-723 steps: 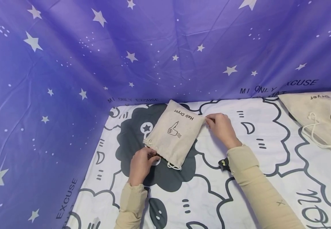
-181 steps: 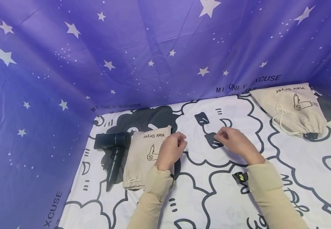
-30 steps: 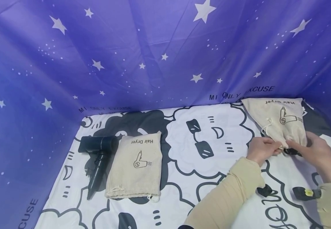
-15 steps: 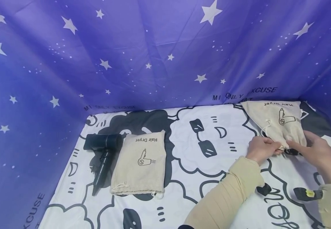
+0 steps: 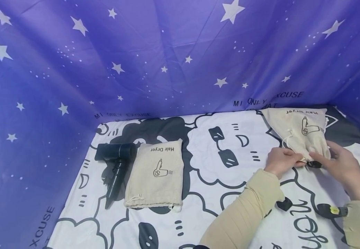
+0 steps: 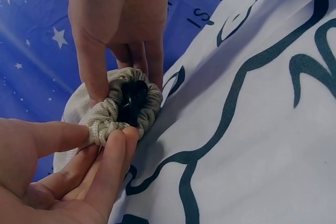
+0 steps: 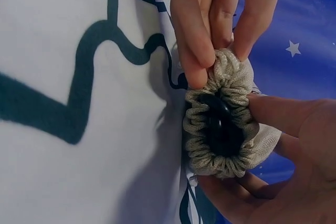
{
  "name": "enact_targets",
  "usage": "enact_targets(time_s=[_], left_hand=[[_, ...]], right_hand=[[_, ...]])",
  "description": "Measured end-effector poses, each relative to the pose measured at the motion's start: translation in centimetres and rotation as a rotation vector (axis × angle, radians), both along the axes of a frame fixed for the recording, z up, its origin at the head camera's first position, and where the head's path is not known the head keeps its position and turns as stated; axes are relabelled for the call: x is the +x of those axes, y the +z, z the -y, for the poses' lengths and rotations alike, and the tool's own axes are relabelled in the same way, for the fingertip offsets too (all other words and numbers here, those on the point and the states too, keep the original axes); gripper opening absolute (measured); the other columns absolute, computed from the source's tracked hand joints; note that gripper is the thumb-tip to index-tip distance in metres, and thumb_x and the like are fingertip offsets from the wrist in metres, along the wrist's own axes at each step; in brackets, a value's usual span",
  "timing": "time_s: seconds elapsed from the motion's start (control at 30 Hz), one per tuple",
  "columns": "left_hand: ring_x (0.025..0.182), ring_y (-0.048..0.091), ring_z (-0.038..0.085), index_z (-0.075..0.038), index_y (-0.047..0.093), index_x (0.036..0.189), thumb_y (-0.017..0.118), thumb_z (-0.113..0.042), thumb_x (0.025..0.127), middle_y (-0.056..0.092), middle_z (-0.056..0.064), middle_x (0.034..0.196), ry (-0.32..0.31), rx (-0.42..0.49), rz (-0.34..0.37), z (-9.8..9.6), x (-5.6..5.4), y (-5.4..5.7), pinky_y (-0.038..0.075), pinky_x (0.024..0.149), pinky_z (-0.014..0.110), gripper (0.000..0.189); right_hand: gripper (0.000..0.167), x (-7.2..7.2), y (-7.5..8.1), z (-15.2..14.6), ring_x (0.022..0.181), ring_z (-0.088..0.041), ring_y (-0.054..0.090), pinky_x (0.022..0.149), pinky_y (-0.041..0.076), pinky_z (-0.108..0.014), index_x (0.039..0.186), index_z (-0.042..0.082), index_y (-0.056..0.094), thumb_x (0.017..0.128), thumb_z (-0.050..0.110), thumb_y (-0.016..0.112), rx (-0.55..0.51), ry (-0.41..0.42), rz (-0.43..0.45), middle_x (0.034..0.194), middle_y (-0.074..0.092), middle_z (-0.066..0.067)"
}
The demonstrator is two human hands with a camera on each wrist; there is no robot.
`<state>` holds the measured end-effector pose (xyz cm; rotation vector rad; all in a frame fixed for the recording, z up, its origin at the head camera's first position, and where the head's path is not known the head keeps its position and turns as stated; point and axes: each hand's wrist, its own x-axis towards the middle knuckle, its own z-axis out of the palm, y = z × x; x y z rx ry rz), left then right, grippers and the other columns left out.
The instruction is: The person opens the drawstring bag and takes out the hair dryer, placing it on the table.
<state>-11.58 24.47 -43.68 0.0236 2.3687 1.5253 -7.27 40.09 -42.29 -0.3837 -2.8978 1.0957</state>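
At the right of the head view lies a beige drawstring bag printed "Hair Dryer". Both hands are at its gathered mouth. My left hand pinches the ruffled rim between thumb and fingers. On the other side, my right hand holds the rim with its thumb on top and fingers beneath. Something glossy black shows inside the puckered opening; most of it is hidden by the cloth. A white cord loops over the bag's left side.
A dark hair dryer lies at the left, beside a second, flatter "Hair Dryer" bag. The white cloth with black cartoon drawings covers the surface. A purple starry curtain stands behind and to the left.
Earlier, my hands were at the left bag, and later the hair dryer lay beside it. Both hands have since moved right to the other bag's mouth. Over the last second their hold looks unchanged.
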Motion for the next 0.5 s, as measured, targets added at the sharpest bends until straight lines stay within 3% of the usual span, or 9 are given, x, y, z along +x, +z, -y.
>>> enact_targets(time_s=[0.13, 0.33, 0.5], left_hand=[[0.065, 0.059, -0.010, -0.023, 0.079, 0.076, 0.078, -0.033, 0.082, 0.070, -0.013, 0.063, 0.009, 0.009, -0.003, 0.3, 0.1, 0.2, 0.040, 0.068, 0.007, 0.011], [0.053, 0.063, -0.006, -0.021, 0.079, 0.074, 0.079, -0.027, 0.082, 0.070, -0.006, 0.058, 0.063, 0.115, 0.048, 0.5, 0.7, 0.3, 0.042, 0.065, 0.007, 0.010], [0.050, 0.063, -0.004, -0.019, 0.077, 0.069, 0.078, -0.022, 0.080, 0.069, -0.004, 0.055, 0.087, 0.168, 0.070, 1.0, 1.1, 0.3, 0.039, 0.053, 0.011, 0.012]], right_hand=[[0.073, -0.1, 0.0, 0.3, 0.120, -0.067, 0.033, 0.094, 0.028, -0.076, 0.151, -0.010, 0.021, 0.101, 0.032, 0.053, -0.007, 0.001, -0.014, 0.142, 0.028, -0.048], [0.067, 0.0, -0.4, 0.7, 0.113, -0.067, 0.040, 0.088, 0.033, -0.074, 0.148, -0.012, 0.026, 0.101, 0.027, 0.054, 0.023, 0.038, -0.089, 0.135, 0.035, -0.050], [0.064, 0.4, -0.3, 1.4, 0.111, -0.069, 0.040, 0.088, 0.032, -0.074, 0.148, -0.012, 0.028, 0.102, 0.025, 0.053, 0.036, 0.059, -0.100, 0.130, 0.037, -0.052]])
